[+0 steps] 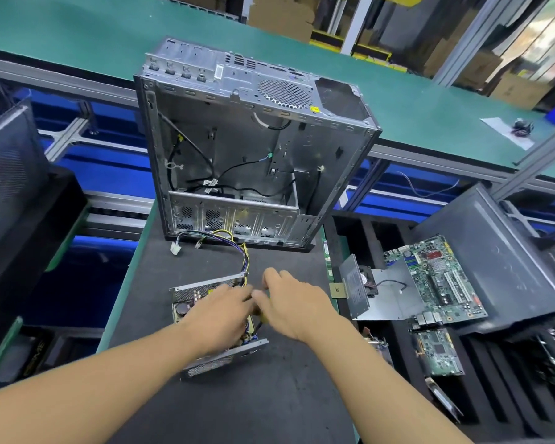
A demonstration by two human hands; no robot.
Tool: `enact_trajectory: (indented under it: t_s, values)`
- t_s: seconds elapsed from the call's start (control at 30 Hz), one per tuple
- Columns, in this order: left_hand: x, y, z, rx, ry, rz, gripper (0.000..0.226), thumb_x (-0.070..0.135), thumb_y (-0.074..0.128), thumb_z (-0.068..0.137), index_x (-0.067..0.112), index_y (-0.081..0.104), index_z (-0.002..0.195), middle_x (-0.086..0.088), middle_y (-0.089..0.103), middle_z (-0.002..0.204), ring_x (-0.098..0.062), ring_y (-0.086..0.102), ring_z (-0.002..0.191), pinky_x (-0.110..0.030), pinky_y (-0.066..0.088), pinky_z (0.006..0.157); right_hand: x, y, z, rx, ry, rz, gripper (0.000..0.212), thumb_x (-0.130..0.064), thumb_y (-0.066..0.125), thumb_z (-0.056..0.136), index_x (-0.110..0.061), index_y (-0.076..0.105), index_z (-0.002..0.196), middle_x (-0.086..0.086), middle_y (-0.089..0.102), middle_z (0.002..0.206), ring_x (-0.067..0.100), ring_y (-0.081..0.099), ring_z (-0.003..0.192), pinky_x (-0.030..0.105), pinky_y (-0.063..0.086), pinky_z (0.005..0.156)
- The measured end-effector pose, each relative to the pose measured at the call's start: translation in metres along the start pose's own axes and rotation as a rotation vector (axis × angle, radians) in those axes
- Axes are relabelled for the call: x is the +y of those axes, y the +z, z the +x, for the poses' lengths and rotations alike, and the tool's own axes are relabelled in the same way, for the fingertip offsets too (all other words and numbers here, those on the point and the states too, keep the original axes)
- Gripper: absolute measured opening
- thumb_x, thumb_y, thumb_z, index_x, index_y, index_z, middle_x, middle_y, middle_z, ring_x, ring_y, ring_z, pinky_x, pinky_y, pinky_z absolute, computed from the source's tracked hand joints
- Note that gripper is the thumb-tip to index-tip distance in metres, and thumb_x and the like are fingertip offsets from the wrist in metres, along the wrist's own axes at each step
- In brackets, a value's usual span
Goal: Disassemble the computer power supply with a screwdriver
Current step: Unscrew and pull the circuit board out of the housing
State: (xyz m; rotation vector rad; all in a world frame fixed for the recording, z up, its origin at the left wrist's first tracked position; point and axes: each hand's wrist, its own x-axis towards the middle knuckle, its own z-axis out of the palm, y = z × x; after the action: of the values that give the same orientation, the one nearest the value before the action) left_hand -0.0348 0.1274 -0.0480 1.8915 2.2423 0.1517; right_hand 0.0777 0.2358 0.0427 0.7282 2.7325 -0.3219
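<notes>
Left hand [225, 310] and right hand [290, 304] meet fingertip to fingertip over an opened grey metal power supply [189, 294]; what they grip is too blurred to tell. Dark rubber mat [269, 398] spreads nearer.

Silver mesh-patterned power supply [189, 293], yellow and purple wires [245, 256], green motherboard [442, 280], black mat [269, 395].

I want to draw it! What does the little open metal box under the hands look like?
The small silver metal power supply box sits on the dark grey mat, lid off. Its walls are perforated mesh; a round black capacitor shows inside. Coloured wires run out its far corner. The left hand lies over its middle.
</notes>
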Motion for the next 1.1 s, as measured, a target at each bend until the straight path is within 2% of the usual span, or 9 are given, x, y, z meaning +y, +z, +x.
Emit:
enact_trajectory:
  t_s: [0.07,0.2,0.33,0.47,0.53,0.77,0.9,1.0,1.1]
  values:
    - [0.000,-0.002,0.005,-0.079,0.056,0.042,0.025,0.015,0.045,0.084,0.019,0.057,0.105,-0.002,0.058,0.114,-0.031,0.057,0.101,-0.037,0.037,0.079,0.001,0.001,0.001,0.014,-0.022,-0.013,0.025,-0.039,0.031,0.104,-0.017,0.040,0.111,0.007,0.053,0.110,0.039,0.059,0.092,0.041,0.038,0.070]
    - [-0.004,0.001,0.016,-0.119,-0.005,-0.131,0.031,0.020,0.053,0.081,0.025,0.065,0.109,0.006,0.062,0.115,-0.023,0.058,0.107,-0.032,0.041,0.091,0.001,0.000,0.001,-0.021,-0.058,0.049,0.020,-0.023,0.043,0.096,-0.018,0.043,0.116,0.005,0.047,0.115,0.035,0.054,0.101,0.037,0.038,0.072]
    - [-0.013,0.007,0.025,-0.178,0.085,-0.032,0.028,0.028,0.055,0.085,0.029,0.070,0.109,0.013,0.060,0.123,-0.012,0.050,0.120,-0.031,0.035,0.106,0.005,-0.001,-0.002,-0.038,-0.053,0.055,0.027,-0.026,0.049,0.089,-0.019,0.044,0.115,0.001,0.042,0.117,0.027,0.041,0.110,0.036,0.038,0.075]
    - [-0.018,0.015,0.027,-0.195,0.130,-0.013,0.028,0.030,0.051,0.088,0.033,0.069,0.110,0.017,0.058,0.121,-0.006,0.043,0.120,-0.028,0.030,0.103,0.006,0.000,-0.004,0.003,0.010,0.008,0.029,-0.045,0.030,0.101,-0.019,0.041,0.110,0.003,0.052,0.111,0.034,0.056,0.095,0.040,0.036,0.070]
    - [-0.018,0.018,0.027,-0.217,0.132,-0.021,0.029,0.031,0.050,0.089,0.033,0.069,0.111,0.018,0.059,0.120,-0.005,0.041,0.123,-0.030,0.030,0.103,0.006,0.002,-0.003,0.021,-0.012,-0.043,0.024,-0.038,0.029,0.104,-0.018,0.039,0.111,0.005,0.054,0.110,0.038,0.059,0.091,0.039,0.034,0.068]
    - [-0.007,0.019,0.033,-0.276,0.073,0.085,0.026,0.034,0.045,0.093,0.031,0.067,0.106,0.010,0.058,0.116,-0.013,0.040,0.118,-0.040,0.031,0.101,0.003,-0.004,-0.005,-0.085,-0.084,0.053,0.027,-0.022,0.049,0.091,-0.021,0.042,0.117,0.000,0.041,0.119,0.024,0.034,0.110,0.035,0.034,0.074]
    - [-0.001,0.021,0.033,-0.279,0.028,0.140,0.027,0.032,0.043,0.094,0.030,0.067,0.106,0.009,0.058,0.115,-0.016,0.043,0.117,-0.041,0.033,0.100,0.000,-0.003,-0.009,-0.040,0.001,-0.009,0.024,-0.037,0.036,0.102,-0.017,0.041,0.116,0.005,0.047,0.116,0.033,0.051,0.103,0.039,0.037,0.071]
    - [0.002,0.020,0.037,-0.324,0.029,0.192,0.030,0.031,0.043,0.094,0.034,0.066,0.113,0.006,0.055,0.121,-0.019,0.042,0.119,-0.043,0.033,0.098,-0.001,-0.002,-0.011,-0.024,0.012,-0.081,0.020,-0.025,0.045,0.100,-0.016,0.038,0.118,0.007,0.052,0.114,0.038,0.060,0.092,0.038,0.034,0.066]
    - [0.007,0.018,0.043,-0.343,0.003,0.223,0.032,0.030,0.046,0.091,0.033,0.065,0.117,0.003,0.056,0.121,-0.021,0.043,0.118,-0.045,0.034,0.097,0.001,-0.004,-0.013,-0.036,-0.002,-0.029,0.028,-0.013,0.047,0.094,-0.016,0.040,0.122,0.006,0.046,0.120,0.034,0.050,0.106,0.038,0.036,0.070]
